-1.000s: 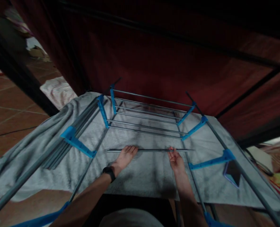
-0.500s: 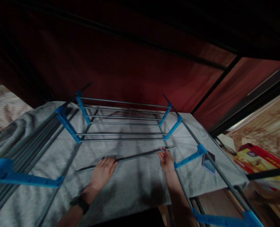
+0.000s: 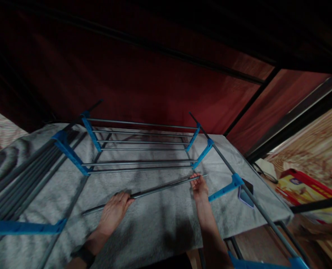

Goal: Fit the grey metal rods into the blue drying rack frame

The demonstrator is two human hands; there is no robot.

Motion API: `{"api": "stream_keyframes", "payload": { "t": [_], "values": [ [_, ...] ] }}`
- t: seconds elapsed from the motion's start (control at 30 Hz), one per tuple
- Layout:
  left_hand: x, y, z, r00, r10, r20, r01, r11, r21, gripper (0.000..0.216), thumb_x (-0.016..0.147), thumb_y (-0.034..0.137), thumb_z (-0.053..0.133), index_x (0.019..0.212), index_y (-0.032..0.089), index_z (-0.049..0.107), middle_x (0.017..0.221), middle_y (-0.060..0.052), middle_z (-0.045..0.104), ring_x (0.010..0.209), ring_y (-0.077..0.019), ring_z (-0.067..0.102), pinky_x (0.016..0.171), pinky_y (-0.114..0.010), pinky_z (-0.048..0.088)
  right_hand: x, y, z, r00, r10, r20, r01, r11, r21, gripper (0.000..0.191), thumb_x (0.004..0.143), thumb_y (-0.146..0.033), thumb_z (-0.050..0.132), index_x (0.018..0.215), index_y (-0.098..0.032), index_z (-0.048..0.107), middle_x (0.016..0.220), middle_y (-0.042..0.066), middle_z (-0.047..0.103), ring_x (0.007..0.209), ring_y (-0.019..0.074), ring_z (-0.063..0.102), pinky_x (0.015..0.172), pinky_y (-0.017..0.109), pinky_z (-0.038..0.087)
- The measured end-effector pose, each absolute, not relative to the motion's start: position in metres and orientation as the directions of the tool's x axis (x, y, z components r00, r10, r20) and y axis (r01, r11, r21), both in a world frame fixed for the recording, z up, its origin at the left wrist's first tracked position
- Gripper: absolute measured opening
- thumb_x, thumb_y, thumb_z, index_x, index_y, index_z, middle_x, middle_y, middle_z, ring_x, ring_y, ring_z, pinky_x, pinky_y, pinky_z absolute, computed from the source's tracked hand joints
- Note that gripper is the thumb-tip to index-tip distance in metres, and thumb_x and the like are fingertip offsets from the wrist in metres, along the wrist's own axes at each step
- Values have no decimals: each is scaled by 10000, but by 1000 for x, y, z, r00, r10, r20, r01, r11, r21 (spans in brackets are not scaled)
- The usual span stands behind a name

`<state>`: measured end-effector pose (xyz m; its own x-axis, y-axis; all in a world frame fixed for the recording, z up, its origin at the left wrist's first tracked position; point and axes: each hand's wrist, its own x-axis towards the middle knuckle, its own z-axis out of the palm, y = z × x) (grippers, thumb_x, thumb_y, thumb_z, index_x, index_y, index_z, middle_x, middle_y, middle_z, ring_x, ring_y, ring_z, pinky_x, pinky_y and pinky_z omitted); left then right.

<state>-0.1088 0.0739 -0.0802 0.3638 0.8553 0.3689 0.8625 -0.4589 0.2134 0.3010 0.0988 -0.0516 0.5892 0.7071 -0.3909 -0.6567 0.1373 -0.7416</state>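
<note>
A thin grey metal tube (image 3: pixel 160 188) lies slantwise across the near middle, its right end higher in the picture. My left hand (image 3: pixel 115 209) is wrapped over it toward its left end. Near the other end, my right hand (image 3: pixel 199 185) holds it from below with curled fingers. Around both hands stands a rack of grey tubes and blue plastic brackets. A blue bracket (image 3: pixel 224 191) sits just right of my right hand, and another blue bracket (image 3: pixel 25 226) is at the lower left. Several crossbars (image 3: pixel 143 163) join the far brackets.
Several loose grey tubes (image 3: pixel 28 179) lie bundled at the left on the grey cloth (image 3: pixel 154 231). A phone (image 3: pixel 246 194) rests under the right side tube. A red and yellow box (image 3: pixel 303 186) is at the far right, and a dark red curtain (image 3: pixel 143 82) hangs behind.
The view has shifted slightly, with the rack's left side appearing lower and further left. Both hands still hold the tube, which shows slightly further left at its left end.
</note>
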Motion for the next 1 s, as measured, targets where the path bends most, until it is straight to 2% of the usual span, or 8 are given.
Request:
{"api": "stream_keyframes", "payload": {
  "t": [0.13,0.27,0.57,0.73,0.87,1.0],
  "values": [
    [-110,73,-78,353,832,428,861,-468,201,471,1121,521,372,877,256,677,836,-75,769,800,-278,759,752,-396,585,302,101,-49,591,725,-354,-645,161,-747,145,966,-364,723,873,-260,682,758,-30,756,714,124,749,746,245,653],
    [-109,73,-76,345,834,431,861,-464,208,447,1112,509,394,889,255,685,865,-83,787,821,-278,762,767,-391,580,301,102,-50,597,733,-326,-626,172,-760,199,931,-411,784,863,-269,662,724,-53,724,685,122,728,728,246,646],
    [-105,70,-70,324,836,444,868,-449,212,498,1137,489,366,880,233,707,834,-97,784,796,-278,763,742,-393,575,299,104,-48,596,735,-323,-630,180,-755,228,948,-453,764,856,-271,661,754,-48,738,707,113,730,721,229,633],
    [-100,70,-64,305,843,443,877,-430,215,526,1142,513,356,886,236,722,873,-80,808,824,-255,775,765,-375,578,281,101,-46,565,751,-341,-640,138,-756,202,960,-436,742,865,-273,669,792,-26,761,735,139,742,749,274,644],
    [-94,70,-64,316,862,396,872,-428,237,526,1146,503,357,891,238,733,882,-76,814,837,-261,776,767,-385,578,246,92,-51,483,805,-343,-654,72,-753,155,916,-390,782,907,-257,703,869,10,798,805,171,763,794,318,641],
    [-92,70,-65,314,871,377,873,-421,247,542,1152,489,342,868,241,732,847,-95,804,809,-279,768,723,-405,562,219,85,-58,418,851,-317,-639,27,-769,241,904,-490,792,919,-272,690,895,2,806,848,198,774,826,377,636]
  ]
}}
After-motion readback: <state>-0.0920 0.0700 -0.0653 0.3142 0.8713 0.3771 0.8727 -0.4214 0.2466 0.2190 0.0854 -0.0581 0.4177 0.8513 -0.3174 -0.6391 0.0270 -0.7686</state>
